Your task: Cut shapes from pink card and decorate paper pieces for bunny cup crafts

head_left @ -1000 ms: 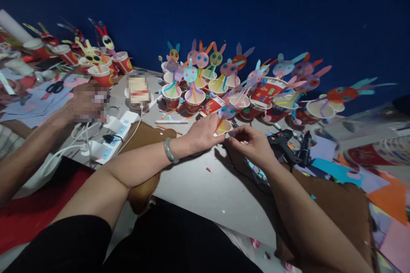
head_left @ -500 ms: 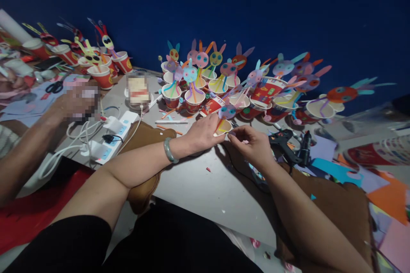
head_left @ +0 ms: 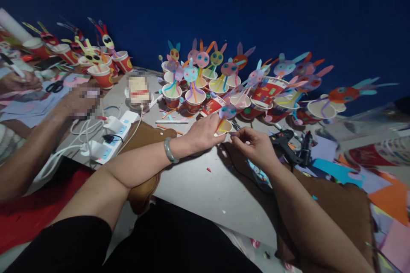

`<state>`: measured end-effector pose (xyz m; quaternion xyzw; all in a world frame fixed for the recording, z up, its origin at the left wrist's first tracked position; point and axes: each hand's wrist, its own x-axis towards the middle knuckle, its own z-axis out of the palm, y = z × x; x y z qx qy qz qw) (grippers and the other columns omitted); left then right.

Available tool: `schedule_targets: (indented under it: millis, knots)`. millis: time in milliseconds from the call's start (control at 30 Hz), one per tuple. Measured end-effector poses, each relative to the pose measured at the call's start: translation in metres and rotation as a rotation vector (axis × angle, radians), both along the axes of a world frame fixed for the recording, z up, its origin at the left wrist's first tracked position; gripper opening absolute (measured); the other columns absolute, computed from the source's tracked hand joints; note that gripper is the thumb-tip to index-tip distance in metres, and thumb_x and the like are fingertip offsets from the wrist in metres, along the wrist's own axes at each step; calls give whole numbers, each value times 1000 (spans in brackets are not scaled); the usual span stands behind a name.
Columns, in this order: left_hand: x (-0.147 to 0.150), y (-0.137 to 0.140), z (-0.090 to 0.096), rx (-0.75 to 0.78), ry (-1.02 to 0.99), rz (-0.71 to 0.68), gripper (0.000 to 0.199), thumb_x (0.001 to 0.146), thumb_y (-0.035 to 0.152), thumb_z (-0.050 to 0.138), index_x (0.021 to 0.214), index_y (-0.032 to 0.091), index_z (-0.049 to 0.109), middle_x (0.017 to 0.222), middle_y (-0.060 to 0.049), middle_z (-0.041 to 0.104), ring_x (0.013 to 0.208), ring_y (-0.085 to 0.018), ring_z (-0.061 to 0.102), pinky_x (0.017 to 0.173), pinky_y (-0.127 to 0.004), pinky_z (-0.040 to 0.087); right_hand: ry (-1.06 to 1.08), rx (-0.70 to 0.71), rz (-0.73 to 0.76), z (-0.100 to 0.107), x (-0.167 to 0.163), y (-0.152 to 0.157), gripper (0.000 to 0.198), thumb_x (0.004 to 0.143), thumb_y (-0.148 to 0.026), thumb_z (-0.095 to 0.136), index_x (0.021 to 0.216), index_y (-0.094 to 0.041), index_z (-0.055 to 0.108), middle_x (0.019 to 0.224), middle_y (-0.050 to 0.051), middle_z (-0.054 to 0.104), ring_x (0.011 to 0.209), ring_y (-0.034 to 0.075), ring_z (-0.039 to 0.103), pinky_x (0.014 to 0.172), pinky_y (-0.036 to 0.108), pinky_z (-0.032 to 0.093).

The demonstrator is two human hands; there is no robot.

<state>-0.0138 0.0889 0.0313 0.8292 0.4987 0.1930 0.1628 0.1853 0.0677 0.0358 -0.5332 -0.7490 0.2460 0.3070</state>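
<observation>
My left hand (head_left: 205, 132) is closed round a paper cup (head_left: 226, 127), keeping it tilted over the table. A blue paper face (head_left: 228, 111) rises at that cup's far side, with an orange strip and a yellow strip inside. Thumb and fingertips of my right hand (head_left: 251, 143) pinch a small purple paper strip (head_left: 233, 133) beside the cup's rim. Most of the cup's outside is hidden behind my left hand. Behind it stand several paper cups with rabbit-like paper faces (head_left: 191, 74).
A glue gun (head_left: 285, 145) lies right of my right hand, near coloured paper sheets (head_left: 336, 170). At left are a white power strip (head_left: 118, 136), cables, scissors (head_left: 55, 87) and another person's hands (head_left: 78, 100). Red cups (head_left: 101, 76) stand beyond.
My right hand has shifted slightly right, away from the cup's rim. My left hand stays on the cup. At far left, the other person's hand with a pen comes further into view.
</observation>
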Motion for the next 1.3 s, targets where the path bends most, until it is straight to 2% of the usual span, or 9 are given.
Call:
schedule_targets:
  millis: [267,500,667,933,1300]
  knots:
    - [0,1,-3,15,24,3,36,90,46,56,107,16,48,108,-12,63,101,-29,63,83,-39,50,20,9,9,4,-2,-1,15,78,-27,61,65,-21,57,58,0,61,54,12,52,53,24,41]
    - [-1,0,-2,15,-13,-11,35,91,48,54,105,16,47,107,-11,62,99,-27,63,81,-37,49,44,-28,-42,2,-4,-1,20,76,-35,68,67,-20,58,57,-1,60,53,12,51,52,25,40]
    - [-1,0,-2,11,-25,-16,36,92,48,54,106,16,47,110,-12,62,100,-27,63,81,-37,49,83,-34,-76,-1,-8,-1,21,79,-38,65,69,-20,62,60,1,64,53,14,54,52,26,41]
    - [0,0,-3,19,-10,-1,34,91,45,55,107,16,49,108,-13,62,101,-28,63,82,-38,49,118,-12,-103,-9,-11,-4,27,84,-36,61,63,-21,57,54,1,60,52,14,53,55,28,42]
    - [0,1,-4,22,-5,1,35,90,45,56,108,15,50,108,-12,63,99,-28,63,83,-38,50,357,-168,-145,-14,-16,0,35,80,-49,69,64,-20,57,51,0,59,49,13,52,51,26,43]
